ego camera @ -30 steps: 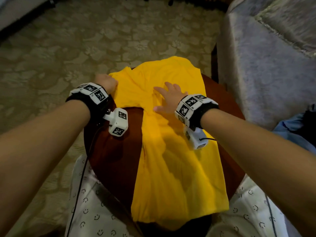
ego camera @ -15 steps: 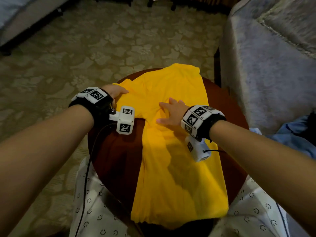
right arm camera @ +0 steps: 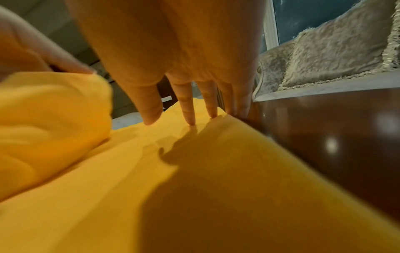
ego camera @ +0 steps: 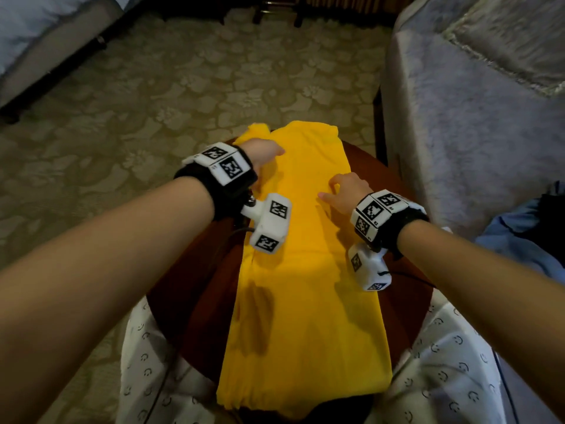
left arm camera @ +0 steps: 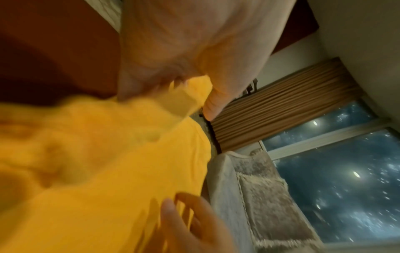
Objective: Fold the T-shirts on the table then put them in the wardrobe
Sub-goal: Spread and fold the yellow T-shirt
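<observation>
Left hand [ego camera: 264,154] carried its pinched sleeve right, over the T-shirt [ego camera: 305,301]; right hand [ego camera: 347,194] pressed straight fingers [right arm camera: 188,109] on it

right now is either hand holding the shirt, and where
The left hand grips the yellow shirt at its left sleeve; the right hand only presses fingertips on it.

A grey covered sofa [ego camera: 458,123] stands close against the round table's [ego camera: 195,289] right edge, while patterned carpet [ego camera: 153,96] lies open on its left and far sides.
</observation>
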Demonstrator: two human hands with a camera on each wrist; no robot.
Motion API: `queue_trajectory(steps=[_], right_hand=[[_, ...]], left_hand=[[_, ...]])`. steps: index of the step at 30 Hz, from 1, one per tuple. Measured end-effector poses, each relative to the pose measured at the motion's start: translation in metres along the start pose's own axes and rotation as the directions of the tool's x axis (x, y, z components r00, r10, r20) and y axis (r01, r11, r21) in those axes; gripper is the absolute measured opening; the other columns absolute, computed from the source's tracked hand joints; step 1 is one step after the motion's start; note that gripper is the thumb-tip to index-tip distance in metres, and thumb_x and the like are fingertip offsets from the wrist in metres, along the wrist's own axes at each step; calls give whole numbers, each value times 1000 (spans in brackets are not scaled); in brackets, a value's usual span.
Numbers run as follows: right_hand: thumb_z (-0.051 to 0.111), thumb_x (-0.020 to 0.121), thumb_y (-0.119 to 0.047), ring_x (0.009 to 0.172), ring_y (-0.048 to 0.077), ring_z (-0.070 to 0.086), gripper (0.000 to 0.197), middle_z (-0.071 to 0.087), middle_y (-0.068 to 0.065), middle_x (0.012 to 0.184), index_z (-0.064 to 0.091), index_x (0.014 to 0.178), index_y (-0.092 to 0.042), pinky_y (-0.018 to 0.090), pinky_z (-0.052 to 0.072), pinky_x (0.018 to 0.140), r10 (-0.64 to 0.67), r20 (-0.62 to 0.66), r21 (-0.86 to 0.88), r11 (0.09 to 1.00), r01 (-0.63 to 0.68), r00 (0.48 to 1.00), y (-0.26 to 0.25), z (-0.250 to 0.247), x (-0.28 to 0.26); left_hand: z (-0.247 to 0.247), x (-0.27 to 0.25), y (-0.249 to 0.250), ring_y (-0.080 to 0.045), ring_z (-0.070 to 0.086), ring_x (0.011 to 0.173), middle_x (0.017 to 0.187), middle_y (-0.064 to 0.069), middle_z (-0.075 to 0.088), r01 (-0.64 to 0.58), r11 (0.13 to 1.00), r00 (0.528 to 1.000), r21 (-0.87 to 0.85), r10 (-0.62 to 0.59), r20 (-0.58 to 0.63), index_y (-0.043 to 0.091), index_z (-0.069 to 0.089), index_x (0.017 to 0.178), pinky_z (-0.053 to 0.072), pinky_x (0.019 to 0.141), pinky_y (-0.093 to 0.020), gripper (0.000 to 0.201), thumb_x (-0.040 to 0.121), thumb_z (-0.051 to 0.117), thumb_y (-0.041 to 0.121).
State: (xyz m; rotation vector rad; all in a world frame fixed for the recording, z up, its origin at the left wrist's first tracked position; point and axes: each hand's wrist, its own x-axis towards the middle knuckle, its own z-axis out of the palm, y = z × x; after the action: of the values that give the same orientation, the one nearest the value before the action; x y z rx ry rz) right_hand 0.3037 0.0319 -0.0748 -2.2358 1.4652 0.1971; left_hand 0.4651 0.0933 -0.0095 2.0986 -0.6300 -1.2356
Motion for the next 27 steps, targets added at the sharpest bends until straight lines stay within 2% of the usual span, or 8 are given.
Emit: queue_trajectory(steps=[4,7,10,13,19,22,25,27], right_hand=[[48,97,-38,125,35,41,42,41,14,139,51,128,-9,44,40,100,-24,-59,49,998,27,998,6,1,1],[44,99,-34,126,35,43,44,42,16,141,45,136,-10,45,42,99,-8,-103,149,989,23,995,8,-2,5],[48,97,-36,136,34,32,54,33,13,149,34,144,-14,44,34,106,-108,-146,146,981,129,983,6,0,6],[49,94,-45,145,30,9,67,10,9,159,18,150,-26,45,19,116,-283,-38,6,959,283,958,-1,8,7],[34,92,-63,146,31,-9,73,-15,2,159,-4,149,-39,53,6,116,-245,181,-323,900,293,953,-5,32,17],[42,94,-55,145,33,12,67,6,5,160,16,150,-32,48,22,113,-263,194,-191,935,300,945,-5,13,20],[49,96,-41,114,26,54,47,52,10,135,47,136,-17,30,42,82,-75,-94,215,972,94,993,-4,-19,34],[51,96,-37,115,26,54,47,55,11,131,47,134,-11,31,42,85,81,-196,348,938,-8,977,0,-32,46]], left_hand=[[30,-5,-5,-36,46,122,138,-15,42,-14,1000,983,24,9,181,8,40,139,46,97,-51,51,98,48,37],[20,10,-19,-24,49,90,88,-10,50,-250,960,965,128,258,-52,14,54,84,45,86,-35,19,98,51,27],[4,25,-36,-27,54,110,120,-10,57,-355,802,905,480,424,-40,13,61,113,43,89,-33,24,96,53,29],[0,39,-52,-29,14,145,156,-13,20,-414,606,884,680,447,139,20,44,140,19,114,-41,48,95,53,33],[-6,53,-65,-39,-8,144,158,-8,-16,-261,502,961,825,213,175,29,0,152,9,115,-53,91,85,55,57],[-6,55,-59,-37,6,145,159,-12,-6,-269,613,958,743,253,138,24,14,152,22,113,-48,88,83,64,48],[-10,59,-48,-31,35,133,152,-13,20,-291,842,908,454,392,-145,17,32,144,38,93,-31,73,83,72,27],[-16,71,-42,-31,40,129,149,-13,28,-232,941,906,245,301,-298,15,31,143,39,90,-30,73,83,73,21]])
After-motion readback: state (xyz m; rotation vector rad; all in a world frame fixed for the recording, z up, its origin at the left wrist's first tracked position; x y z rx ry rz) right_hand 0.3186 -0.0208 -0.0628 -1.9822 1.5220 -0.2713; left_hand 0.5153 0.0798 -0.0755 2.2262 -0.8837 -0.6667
